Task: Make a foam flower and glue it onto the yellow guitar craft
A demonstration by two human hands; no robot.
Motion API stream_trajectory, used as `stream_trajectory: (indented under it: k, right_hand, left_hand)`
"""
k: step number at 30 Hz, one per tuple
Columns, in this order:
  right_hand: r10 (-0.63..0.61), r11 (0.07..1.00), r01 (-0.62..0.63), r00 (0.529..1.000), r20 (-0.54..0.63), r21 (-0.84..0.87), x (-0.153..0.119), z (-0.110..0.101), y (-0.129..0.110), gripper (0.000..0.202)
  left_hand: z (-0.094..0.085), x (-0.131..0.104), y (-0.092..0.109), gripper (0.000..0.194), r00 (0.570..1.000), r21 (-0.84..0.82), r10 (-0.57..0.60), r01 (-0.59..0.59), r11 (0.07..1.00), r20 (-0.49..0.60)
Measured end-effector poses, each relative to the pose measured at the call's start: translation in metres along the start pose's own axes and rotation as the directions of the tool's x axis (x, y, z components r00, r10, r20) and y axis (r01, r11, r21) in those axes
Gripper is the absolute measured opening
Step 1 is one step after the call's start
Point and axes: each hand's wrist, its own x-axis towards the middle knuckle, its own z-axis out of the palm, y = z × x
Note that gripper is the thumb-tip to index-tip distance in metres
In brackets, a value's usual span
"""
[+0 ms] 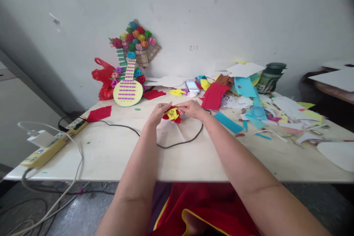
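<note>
Over the middle of the table, a small flower of red and yellow paper or felt (172,114) is between my two hands. My left hand (159,113) is closed on its left side, thumb and fingers at the red edge. On the other side, my right hand (190,109) pinches the upper right edge of the red layer, fingers curled. Just below the flower, a thin whitish stick (179,132) slants toward me; what it belongs to is partly hidden. A black cable (177,144) loops on the table under my hands.
A yellow power strip (55,145) with a white plug lies at left. Behind it stand a yellow guitar-shaped craft (128,93), a red plastic bag (103,81) and paper flowers (138,37). Coloured scraps (257,110) and a dark green bottle (270,77) crowd the right.
</note>
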Motion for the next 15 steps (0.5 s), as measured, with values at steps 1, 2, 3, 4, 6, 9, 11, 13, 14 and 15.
stream_trajectory:
  k: [1,2,3,4,6,9,11,13,14,15]
  right_hand:
    - [-0.003,1.000,0.003,1.000,-0.016,-0.010,-0.0002,-0.0005,-0.0011,0.029]
    - [-0.006,1.000,0.005,1.000,-0.030,-0.018,-0.0003,-0.0007,-0.0016,0.029]
    - [-0.008,1.000,0.007,0.999,-0.042,-0.023,-0.0002,-0.0007,-0.0017,0.028]
    - [-0.009,1.000,0.008,0.999,-0.052,-0.024,-0.0001,-0.0005,-0.0013,0.027]
    - [-0.009,1.000,0.008,0.998,-0.066,-0.015,0.0002,0.0002,-0.0004,0.027]
    - [-0.003,1.000,0.005,0.998,-0.066,0.023,0.0002,0.0005,0.0000,0.030]
    - [-0.004,0.999,0.007,0.998,-0.065,0.048,-0.0002,0.0001,-0.0010,0.032]
    - [-0.009,0.998,0.013,0.998,-0.066,0.067,-0.0006,-0.0006,-0.0024,0.033]
    - [-0.010,0.997,0.015,0.998,-0.065,0.075,-0.0008,-0.0008,-0.0032,0.033]
    - [-0.009,0.996,0.015,0.998,-0.065,0.083,-0.0010,-0.0011,-0.0038,0.033]
  left_hand:
    - [0.0003,-0.0005,0.0008,0.041,1.000,-0.008,-0.003,0.003,1.000,-0.008]
    - [0.0002,-0.0010,0.0017,0.042,1.000,-0.013,-0.004,0.004,1.000,-0.009]
    - [-0.0002,-0.0016,0.0026,0.041,1.000,-0.014,-0.001,0.001,1.000,-0.004]
    - [-0.0009,-0.0023,0.0035,0.040,1.000,-0.011,0.007,-0.007,1.000,0.008]
    - [-0.0029,-0.0037,0.0049,0.041,0.999,-0.006,0.026,-0.025,1.000,0.043]
    - [-0.0056,-0.0045,0.0052,0.051,0.996,-0.006,0.049,-0.048,0.999,0.072]
    - [-0.0066,-0.0040,0.0036,0.055,0.994,-0.005,0.064,-0.064,0.998,0.090]
    - [-0.0072,-0.0029,0.0010,0.055,0.990,-0.019,0.081,-0.080,0.997,0.117]
    - [-0.0074,-0.0024,-0.0002,0.055,0.988,-0.030,0.086,-0.083,0.996,0.129]
    - [-0.0076,-0.0020,-0.0012,0.054,0.987,-0.043,0.090,-0.084,0.996,0.135]
